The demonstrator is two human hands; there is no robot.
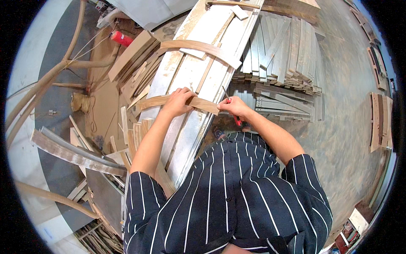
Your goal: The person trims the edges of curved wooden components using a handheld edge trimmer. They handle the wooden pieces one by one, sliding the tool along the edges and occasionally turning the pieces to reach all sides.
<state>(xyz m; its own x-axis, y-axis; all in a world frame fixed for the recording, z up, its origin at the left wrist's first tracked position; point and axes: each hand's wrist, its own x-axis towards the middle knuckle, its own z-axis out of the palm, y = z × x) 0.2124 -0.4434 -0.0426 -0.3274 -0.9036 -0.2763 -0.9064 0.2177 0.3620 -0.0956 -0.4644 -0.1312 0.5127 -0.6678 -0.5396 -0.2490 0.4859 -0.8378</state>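
A curved wooden slat lies crosswise over the long metal-topped table in front of me. My left hand is closed over its middle, fingers bent round the far edge. At the slat's right end, my right hand grips a slim red-handled tool. The tool's thin dark tip points up past the fingers; its exact kind is not clear. The thumb and fingertips of that hand touch or nearly touch the slat's end. Farther up the table rests a second curved slat.
The metal table runs away from me, with wood scraps on it. Stacked slats stand to its right. Left of it are loose boards, a red cylinder, thick hoses and a curved piece.
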